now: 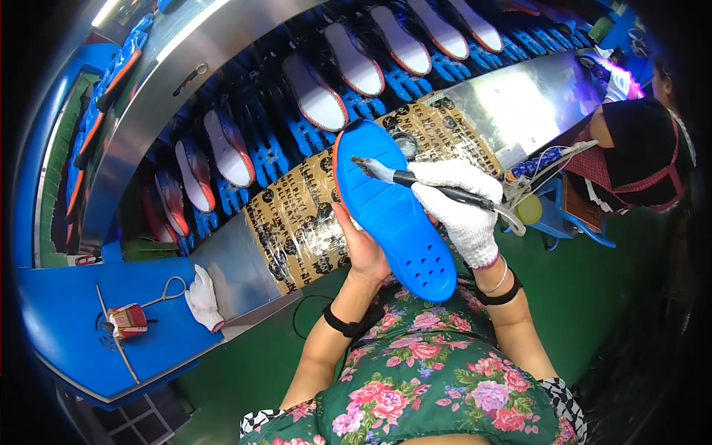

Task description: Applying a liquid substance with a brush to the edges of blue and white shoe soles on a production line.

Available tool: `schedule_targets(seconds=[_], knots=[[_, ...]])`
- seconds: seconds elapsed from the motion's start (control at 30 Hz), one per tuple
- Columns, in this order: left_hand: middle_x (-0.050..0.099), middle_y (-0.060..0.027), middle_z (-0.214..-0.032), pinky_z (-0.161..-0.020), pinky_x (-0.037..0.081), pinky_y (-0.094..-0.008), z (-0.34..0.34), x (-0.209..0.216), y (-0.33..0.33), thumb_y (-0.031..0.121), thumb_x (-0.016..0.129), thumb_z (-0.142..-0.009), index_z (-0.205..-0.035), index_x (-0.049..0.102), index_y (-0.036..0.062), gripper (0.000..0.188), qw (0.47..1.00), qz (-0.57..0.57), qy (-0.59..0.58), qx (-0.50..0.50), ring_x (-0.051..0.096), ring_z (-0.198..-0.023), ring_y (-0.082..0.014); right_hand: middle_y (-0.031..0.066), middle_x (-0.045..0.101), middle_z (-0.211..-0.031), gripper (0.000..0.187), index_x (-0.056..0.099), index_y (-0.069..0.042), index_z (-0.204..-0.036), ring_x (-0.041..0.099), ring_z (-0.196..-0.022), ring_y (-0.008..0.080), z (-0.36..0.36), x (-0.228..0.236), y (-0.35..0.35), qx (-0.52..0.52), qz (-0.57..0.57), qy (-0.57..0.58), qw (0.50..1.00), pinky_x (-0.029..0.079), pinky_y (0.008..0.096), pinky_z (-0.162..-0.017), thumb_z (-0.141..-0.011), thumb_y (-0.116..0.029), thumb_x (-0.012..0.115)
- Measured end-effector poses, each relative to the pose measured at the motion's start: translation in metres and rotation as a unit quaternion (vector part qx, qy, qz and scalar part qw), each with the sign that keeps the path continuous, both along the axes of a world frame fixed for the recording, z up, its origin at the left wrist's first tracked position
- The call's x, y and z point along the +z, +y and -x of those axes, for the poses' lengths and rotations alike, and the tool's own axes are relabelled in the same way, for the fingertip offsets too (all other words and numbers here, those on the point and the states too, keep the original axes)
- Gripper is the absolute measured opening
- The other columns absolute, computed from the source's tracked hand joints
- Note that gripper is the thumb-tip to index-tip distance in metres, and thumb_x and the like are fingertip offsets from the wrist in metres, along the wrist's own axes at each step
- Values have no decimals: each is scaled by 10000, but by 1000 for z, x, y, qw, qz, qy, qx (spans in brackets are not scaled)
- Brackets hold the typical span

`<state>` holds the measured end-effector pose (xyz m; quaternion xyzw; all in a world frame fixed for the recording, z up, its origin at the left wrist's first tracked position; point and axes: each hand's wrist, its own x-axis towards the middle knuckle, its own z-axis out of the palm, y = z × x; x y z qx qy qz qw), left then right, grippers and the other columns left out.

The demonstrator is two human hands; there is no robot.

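My bare left hand (363,248) holds a blue shoe sole (389,208) from underneath, its inner side facing up and its toe pointing away from me. An orange edge runs along the sole's left rim. My right hand (461,208), in a white glove, grips a black-handled brush (415,180) with a thin hose trailing from its rear. The bristle tip (363,163) rests on the sole's upper part near the toe.
A conveyor (282,141) of blue racks carries several white-and-orange soles (315,93) past me. Taped cardboard (297,222) covers the metal ledge in front. A spare white glove (202,298) and a small red device (127,320) lie on a blue table at left. Another person (638,141) works at right.
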<state>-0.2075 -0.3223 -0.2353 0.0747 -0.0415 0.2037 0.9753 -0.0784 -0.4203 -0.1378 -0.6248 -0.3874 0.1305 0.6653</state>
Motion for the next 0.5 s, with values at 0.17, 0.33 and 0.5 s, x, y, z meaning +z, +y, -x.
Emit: schedule_targets(seconds=[0.17, 0.33, 0.5], knots=[[493, -92, -1481, -1093, 430, -471, -7, -5, 6, 806, 271, -927, -1537, 358, 155, 896, 997, -14, -70, -21, 512, -1304, -292, 116, 757, -961, 236, 759, 12, -1017, 722, -845, 170, -7, -4, 13, -4, 6, -3, 1000, 572, 295, -765, -781, 12, 769], [607, -183, -1283, -987, 494, -575, -11, 3, 5, 902, 188, -840, -1449, 425, 96, 1037, 985, 170, 42, -7, 617, -1131, -378, 114, 759, -974, 235, 762, 5, -1014, 724, -857, 169, -14, -6, 19, 0, 29, 31, 999, 572, 293, -774, -779, 9, 779], [545, -82, -1409, -1060, 461, -452, -19, 0, 5, 807, 276, -926, -1497, 403, 145, 883, 998, -25, -58, -26, 549, -1250, -266, 115, 755, -983, 245, 756, 6, -1028, 724, -868, 174, -22, -10, 24, -10, -3, -26, 1000, 573, 299, -781, -784, 19, 772]])
